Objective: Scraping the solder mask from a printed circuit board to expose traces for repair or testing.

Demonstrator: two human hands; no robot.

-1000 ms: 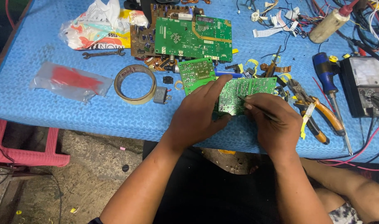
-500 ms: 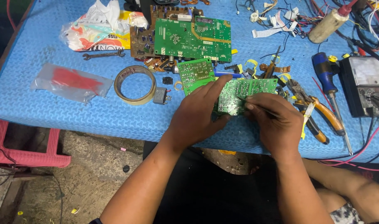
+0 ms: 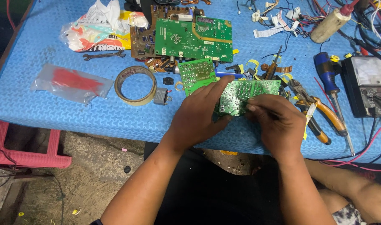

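A small green circuit board (image 3: 244, 96) is gripped by the left hand (image 3: 201, 114) and the right hand (image 3: 278, 123). Inspection is judged underway; other boards (image 3: 194, 38) lie untouched on the blue mat (image 3: 73, 112).

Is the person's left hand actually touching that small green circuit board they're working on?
Touching. The head view shows the left hand with its fingers lying across the small green circuit board and the thumb under its lower edge.
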